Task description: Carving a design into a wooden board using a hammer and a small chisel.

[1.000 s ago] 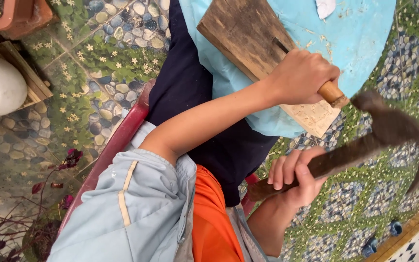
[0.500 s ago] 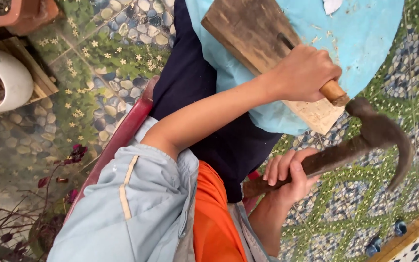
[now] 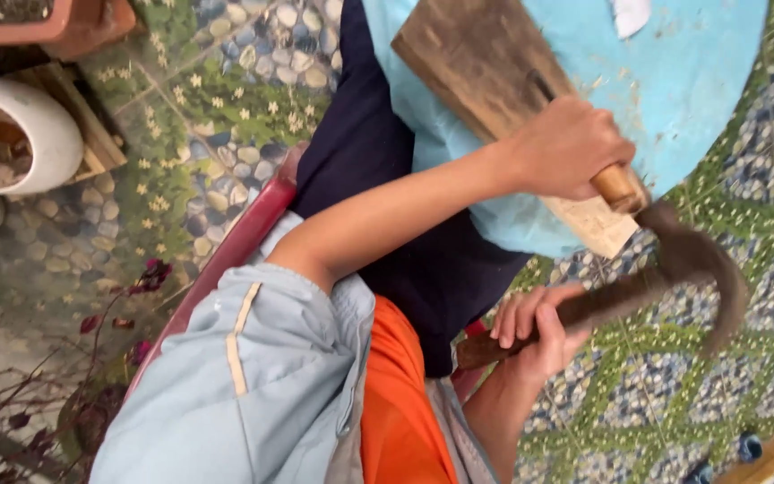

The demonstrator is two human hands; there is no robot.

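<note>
Since half a second earlier, the hammer had swung in toward the board; its blurred head now sat just beside the butt of the chisel. My right hand was wrapped tight round the lower end of the dark hammer handle, fingers fully curled. My left hand was closed in a fist round the chisel's wooden handle, with only the butt showing past my knuckles. Only a dark sliver of the blade showed beyond my fist, lying against the weathered wooden board. The board lay tilted across the round light-blue tabletop, over my knees, with one corner hanging past the rim. Pebble-pattern floor tiles were below and a white pot stood well off to the side. Risks noted: the exposed butt was small and my left knuckles were touching it, so an off-line blow would likely land on them. Nothing visible clamped the board, so a hit could make it slide or tip off the rim. A glancing strike might also skid the blade toward my lap.
</note>
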